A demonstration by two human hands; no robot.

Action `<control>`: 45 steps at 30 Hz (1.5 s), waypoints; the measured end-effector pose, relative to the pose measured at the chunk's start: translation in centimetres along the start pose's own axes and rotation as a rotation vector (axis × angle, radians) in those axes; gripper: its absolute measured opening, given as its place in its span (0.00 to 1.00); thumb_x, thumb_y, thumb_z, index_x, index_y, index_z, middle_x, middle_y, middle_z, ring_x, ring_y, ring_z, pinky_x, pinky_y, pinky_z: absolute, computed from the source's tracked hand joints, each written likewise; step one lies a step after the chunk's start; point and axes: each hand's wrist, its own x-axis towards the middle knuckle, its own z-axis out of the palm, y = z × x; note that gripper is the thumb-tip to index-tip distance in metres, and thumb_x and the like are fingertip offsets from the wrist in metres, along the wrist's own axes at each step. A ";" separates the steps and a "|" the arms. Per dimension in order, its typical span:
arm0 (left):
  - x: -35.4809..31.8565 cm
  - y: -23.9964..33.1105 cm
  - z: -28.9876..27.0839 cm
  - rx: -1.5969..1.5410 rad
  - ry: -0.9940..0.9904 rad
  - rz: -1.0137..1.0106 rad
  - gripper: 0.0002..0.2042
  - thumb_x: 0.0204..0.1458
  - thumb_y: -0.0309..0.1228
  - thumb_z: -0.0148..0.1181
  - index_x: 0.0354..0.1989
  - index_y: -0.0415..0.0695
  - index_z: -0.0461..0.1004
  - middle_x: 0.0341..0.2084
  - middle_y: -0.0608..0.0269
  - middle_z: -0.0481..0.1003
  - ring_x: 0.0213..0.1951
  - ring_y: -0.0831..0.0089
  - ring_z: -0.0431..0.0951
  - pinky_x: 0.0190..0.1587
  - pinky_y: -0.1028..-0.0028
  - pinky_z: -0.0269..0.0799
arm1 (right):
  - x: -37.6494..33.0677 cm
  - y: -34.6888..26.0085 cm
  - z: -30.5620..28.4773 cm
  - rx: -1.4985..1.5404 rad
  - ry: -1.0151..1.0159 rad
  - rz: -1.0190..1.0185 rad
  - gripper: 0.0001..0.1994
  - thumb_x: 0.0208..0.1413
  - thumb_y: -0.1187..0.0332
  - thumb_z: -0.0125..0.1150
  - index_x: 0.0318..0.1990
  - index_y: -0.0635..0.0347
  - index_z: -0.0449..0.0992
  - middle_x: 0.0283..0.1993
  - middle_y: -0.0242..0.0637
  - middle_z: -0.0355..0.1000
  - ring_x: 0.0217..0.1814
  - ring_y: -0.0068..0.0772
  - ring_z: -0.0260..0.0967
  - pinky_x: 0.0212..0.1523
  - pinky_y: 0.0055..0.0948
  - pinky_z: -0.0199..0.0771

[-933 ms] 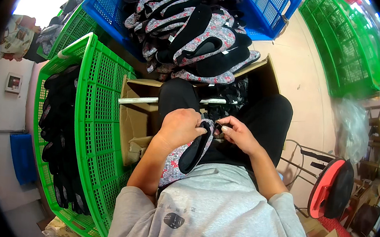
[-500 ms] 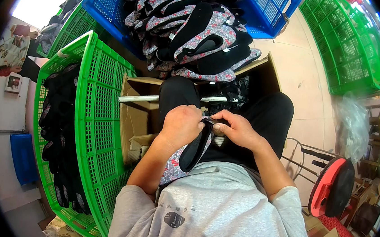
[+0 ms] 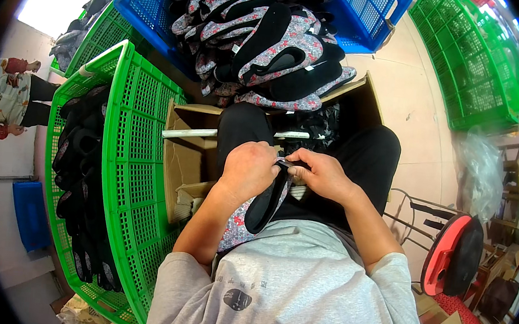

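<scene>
At the far left, the green crate [image 3: 141,170] holds dark shoe pieces, and it stands just beside the cardboard box [image 3: 189,156]. Right of the crate, over the person's lap, the left hand [image 3: 249,170] is closed around the top end of a floral slipper [image 3: 262,205] with a black lining. The slipper's long axis runs from the hands down toward the person's body. The right hand [image 3: 323,177] pinches the same top end from the right side, touching the left hand. Beyond the hands, the blue crate [image 3: 371,14] holds a pile of similar slippers.
</scene>
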 end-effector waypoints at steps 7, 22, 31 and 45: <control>0.0 0.0 0.0 0.007 -0.007 -0.006 0.07 0.43 0.30 0.64 0.23 0.43 0.73 0.25 0.57 0.73 0.33 0.56 0.76 0.37 0.59 0.71 | 0.3 0.5 0.2 -0.014 0.023 -0.013 0.10 0.58 0.67 0.61 0.46 0.58 0.75 0.39 0.39 0.78 0.40 0.36 0.76 0.41 0.30 0.72; 0.4 -0.6 0.6 -0.158 -0.036 -0.048 0.08 0.42 0.24 0.62 0.32 0.43 0.73 0.28 0.59 0.73 0.33 0.61 0.76 0.38 0.64 0.71 | -2.0 4.4 4.4 0.908 0.035 0.285 0.07 0.66 0.68 0.52 0.48 0.56 0.72 0.33 0.26 0.74 0.22 0.11 0.52 0.23 0.13 0.53; 0.3 -0.8 0.7 -0.221 -0.030 -0.074 0.08 0.41 0.22 0.61 0.32 0.42 0.74 0.26 0.59 0.72 0.31 0.62 0.75 0.36 0.66 0.71 | -1.5 4.8 4.0 0.813 -0.017 0.180 0.07 0.66 0.70 0.52 0.48 0.58 0.71 0.34 0.27 0.74 0.25 0.11 0.56 0.26 0.13 0.56; 0.4 -0.4 0.4 -0.270 -0.027 -0.092 0.07 0.42 0.21 0.61 0.31 0.40 0.74 0.24 0.58 0.73 0.28 0.64 0.75 0.33 0.68 0.70 | -0.6 4.1 3.4 0.810 -0.125 0.098 0.05 0.67 0.69 0.51 0.46 0.58 0.68 0.34 0.28 0.74 0.31 0.12 0.64 0.28 0.12 0.59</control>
